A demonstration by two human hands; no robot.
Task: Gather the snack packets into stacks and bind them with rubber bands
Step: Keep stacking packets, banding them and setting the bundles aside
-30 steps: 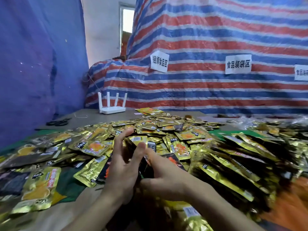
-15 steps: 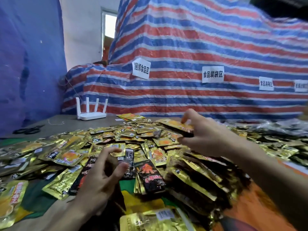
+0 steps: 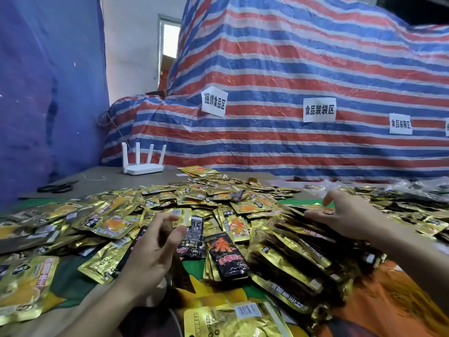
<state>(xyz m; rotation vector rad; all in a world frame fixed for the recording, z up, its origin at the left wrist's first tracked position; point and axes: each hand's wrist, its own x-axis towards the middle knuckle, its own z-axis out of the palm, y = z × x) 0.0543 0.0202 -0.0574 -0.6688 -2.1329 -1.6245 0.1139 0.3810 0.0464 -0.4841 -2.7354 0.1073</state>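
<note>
Reach has shifted: your right hand [image 3: 345, 217] now lies spread on snack packets [image 3: 291, 242] at the right of the bench [image 3: 109, 178]. I cannot tell its grip. Your left hand [image 3: 155, 249] hovers loosely curled and empty beside the unbound stack [image 3: 227, 257], so you are still gathering.

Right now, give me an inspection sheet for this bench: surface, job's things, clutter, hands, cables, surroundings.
Surface: table, grey top bare at far left; green cloth under the packets.
Job's things: loose gold snack packets heaped across; small stack topped by a black packet; rubber bands: nothing seen.
Clutter: white router, black scissors.
Hands: left hand hovers, loosely curled, empty; right hand lies on packets at right.
Cables: thin wire behind router.
Surroundings: striped tarpaulin with paper signs; blue sheet left.
</note>
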